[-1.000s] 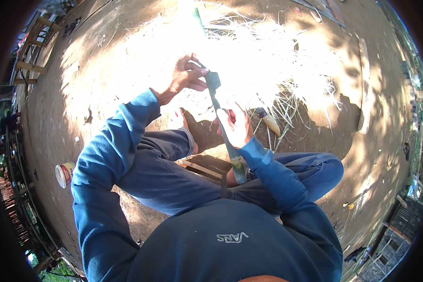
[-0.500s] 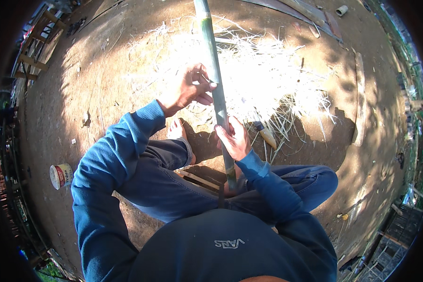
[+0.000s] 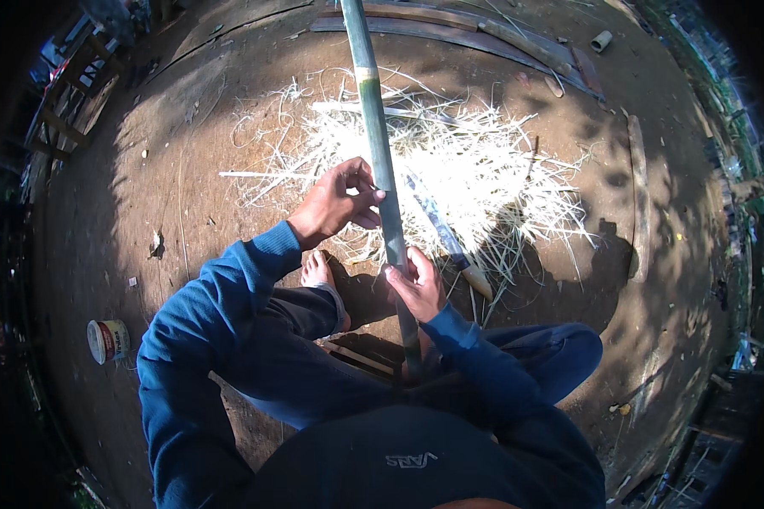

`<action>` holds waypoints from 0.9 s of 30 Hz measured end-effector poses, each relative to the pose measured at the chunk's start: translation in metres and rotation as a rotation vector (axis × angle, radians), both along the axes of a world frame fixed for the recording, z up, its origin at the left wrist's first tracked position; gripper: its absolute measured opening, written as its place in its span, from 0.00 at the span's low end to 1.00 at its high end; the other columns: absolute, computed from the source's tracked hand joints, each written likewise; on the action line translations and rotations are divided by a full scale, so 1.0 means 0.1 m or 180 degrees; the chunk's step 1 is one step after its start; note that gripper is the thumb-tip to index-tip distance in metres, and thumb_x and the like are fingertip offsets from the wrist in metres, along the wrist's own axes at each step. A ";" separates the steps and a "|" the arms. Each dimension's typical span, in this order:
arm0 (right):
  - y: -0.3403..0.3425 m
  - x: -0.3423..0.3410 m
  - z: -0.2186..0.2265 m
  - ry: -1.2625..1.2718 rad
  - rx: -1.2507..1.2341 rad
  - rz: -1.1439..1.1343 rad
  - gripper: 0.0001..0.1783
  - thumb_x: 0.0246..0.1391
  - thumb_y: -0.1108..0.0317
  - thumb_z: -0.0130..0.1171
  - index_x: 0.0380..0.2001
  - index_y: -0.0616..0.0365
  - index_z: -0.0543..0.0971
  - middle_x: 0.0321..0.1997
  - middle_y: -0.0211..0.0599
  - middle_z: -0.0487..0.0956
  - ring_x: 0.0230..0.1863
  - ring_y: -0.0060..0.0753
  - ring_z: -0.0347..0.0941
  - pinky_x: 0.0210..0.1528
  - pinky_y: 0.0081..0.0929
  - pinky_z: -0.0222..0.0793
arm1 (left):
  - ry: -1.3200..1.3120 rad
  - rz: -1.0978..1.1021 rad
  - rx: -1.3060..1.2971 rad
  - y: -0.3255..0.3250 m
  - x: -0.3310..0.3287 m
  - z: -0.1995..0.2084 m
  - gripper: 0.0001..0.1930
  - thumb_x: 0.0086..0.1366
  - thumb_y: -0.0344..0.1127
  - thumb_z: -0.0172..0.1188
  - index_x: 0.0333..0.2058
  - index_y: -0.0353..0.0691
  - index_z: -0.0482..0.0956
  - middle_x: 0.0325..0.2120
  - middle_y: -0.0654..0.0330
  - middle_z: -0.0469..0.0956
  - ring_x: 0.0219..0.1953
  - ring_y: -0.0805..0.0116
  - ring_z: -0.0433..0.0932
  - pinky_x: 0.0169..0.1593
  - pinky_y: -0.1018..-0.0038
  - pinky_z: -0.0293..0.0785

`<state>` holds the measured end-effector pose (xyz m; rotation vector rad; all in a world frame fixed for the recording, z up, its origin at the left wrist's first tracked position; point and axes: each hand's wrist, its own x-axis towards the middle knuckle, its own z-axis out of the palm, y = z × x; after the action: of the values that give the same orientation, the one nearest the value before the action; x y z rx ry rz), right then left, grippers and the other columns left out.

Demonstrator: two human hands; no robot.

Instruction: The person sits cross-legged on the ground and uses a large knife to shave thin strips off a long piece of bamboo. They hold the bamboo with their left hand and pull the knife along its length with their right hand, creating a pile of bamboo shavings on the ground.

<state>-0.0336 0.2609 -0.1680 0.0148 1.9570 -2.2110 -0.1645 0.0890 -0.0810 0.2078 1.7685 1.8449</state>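
A long green bamboo pole (image 3: 380, 161) is held nearly upright in front of a seated person, its lower end hidden between the knees and its upper part running out past the top of the picture. The left hand (image 3: 338, 202) is closed around the pole from the left, the fingers (image 3: 367, 197) curled against its side at about the middle of the visible length. The right hand (image 3: 416, 284) is wrapped around the pole lower down, just above the knees, with the fingers closed on the stem. Both arms are covered by blue sleeves (image 3: 221, 305), and the legs are clad in blue trousers (image 3: 314, 373). A bare foot (image 3: 317, 270) rests on the ground just left of the pole, below the left hand. Behind the pole a heap of pale shavings (image 3: 484, 170) is spread over the dirt ground (image 3: 187, 170) in bright sun. A long knife (image 3: 446, 237) with a light handle lies on the shavings just right of the pole, near the right hand but apart from it. A small white tub (image 3: 109, 339) stands on the ground well to the left. Long planks (image 3: 484, 38) lie across the far ground at the top, and one more plank (image 3: 638, 195) lies at the right.
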 end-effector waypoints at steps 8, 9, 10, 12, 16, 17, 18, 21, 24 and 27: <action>0.02 0.01 -0.08 0.0302 0.0121 -0.0145 0.16 0.59 0.65 0.58 0.44 0.64 0.71 0.24 0.29 0.75 0.23 0.15 0.72 0.25 0.19 0.69 | 0.0075 0.0132 0.0199 -0.03 -0.04 -0.14 0.12 0.63 0.26 0.58 0.42 0.36 0.65 0.34 0.56 0.72 0.31 0.64 0.81 0.32 0.71 0.85; 0.01 0.02 -0.11 0.0357 0.0136 -0.0225 0.18 0.59 0.65 0.58 0.46 0.66 0.70 0.25 0.30 0.76 0.24 0.15 0.73 0.25 0.19 0.69 | 0.0054 0.0154 0.0212 -0.03 -0.03 -0.12 0.12 0.63 0.26 0.58 0.42 0.36 0.65 0.34 0.56 0.72 0.32 0.64 0.81 0.32 0.71 0.85; 0.01 0.04 -0.15 0.0412 0.0152 -0.0304 0.20 0.59 0.65 0.58 0.49 0.67 0.69 0.26 0.31 0.77 0.25 0.16 0.73 0.26 0.19 0.69 | 0.0033 0.0178 0.0225 -0.03 -0.03 -0.10 0.12 0.63 0.26 0.58 0.42 0.36 0.65 0.34 0.56 0.73 0.32 0.64 0.81 0.33 0.71 0.84; -0.01 0.05 -0.15 0.0457 0.0214 -0.0318 0.23 0.59 0.66 0.58 0.53 0.70 0.68 0.29 0.33 0.78 0.27 0.16 0.75 0.28 0.19 0.70 | 0.0026 0.0250 0.0202 -0.04 -0.04 -0.13 0.15 0.63 0.26 0.59 0.46 0.35 0.65 0.36 0.55 0.73 0.33 0.64 0.81 0.33 0.71 0.85; 0.02 0.03 -0.21 0.0917 0.0668 -0.0411 0.23 0.59 0.68 0.57 0.54 0.71 0.67 0.31 0.35 0.78 0.28 0.17 0.75 0.30 0.19 0.71 | -0.0002 0.0268 0.0133 -0.03 -0.05 -0.14 0.21 0.64 0.30 0.58 0.54 0.35 0.64 0.40 0.52 0.74 0.37 0.63 0.80 0.38 0.69 0.82; -0.01 0.05 -0.21 0.1122 0.0828 -0.0504 0.23 0.59 0.69 0.57 0.53 0.71 0.68 0.32 0.35 0.78 0.28 0.17 0.75 0.31 0.19 0.72 | -0.0038 0.0264 0.0083 -0.06 -0.02 -0.16 0.23 0.65 0.31 0.58 0.56 0.36 0.63 0.42 0.52 0.74 0.39 0.62 0.80 0.41 0.68 0.81; -0.03 0.04 -0.20 0.0902 0.0507 -0.0530 0.22 0.59 0.70 0.56 0.53 0.70 0.68 0.32 0.35 0.78 0.28 0.18 0.75 0.31 0.19 0.72 | 0.0193 0.0108 -0.0124 -0.09 -0.02 -0.16 0.24 0.65 0.32 0.58 0.58 0.36 0.62 0.44 0.51 0.74 0.41 0.63 0.79 0.43 0.69 0.80; -0.03 -0.10 -0.36 0.0240 -0.0434 -0.0799 0.22 0.59 0.72 0.54 0.55 0.68 0.67 0.34 0.35 0.78 0.27 0.18 0.73 0.31 0.20 0.72 | 0.1057 -0.0536 -0.1241 -0.15 -0.13 -0.16 0.26 0.67 0.35 0.55 0.62 0.36 0.61 0.49 0.50 0.75 0.48 0.64 0.76 0.50 0.70 0.74; 0.05 -0.31 -0.55 -0.0884 -0.0877 -0.0928 0.14 0.60 0.72 0.51 0.49 0.59 0.71 0.34 0.33 0.77 0.29 0.25 0.77 0.29 0.23 0.75 | 0.1227 -0.0920 -0.1682 -0.28 -0.04 -0.24 0.28 0.64 0.41 0.60 0.59 0.36 0.65 0.45 0.48 0.78 0.47 0.60 0.78 0.49 0.69 0.74; 0.08 -0.45 -0.62 -0.1617 -0.1254 -0.0717 0.14 0.55 0.69 0.54 0.46 0.58 0.73 0.29 0.35 0.77 0.30 0.34 0.79 0.30 0.31 0.79 | 0.1941 -0.1559 -0.1949 -0.30 0.22 -0.28 0.31 0.60 0.43 0.64 0.59 0.41 0.65 0.45 0.47 0.77 0.48 0.52 0.77 0.52 0.62 0.72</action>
<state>-0.0783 0.2684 -0.2299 0.6955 1.2881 -2.3823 -0.1427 0.0591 -0.1090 0.9343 2.3212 0.8821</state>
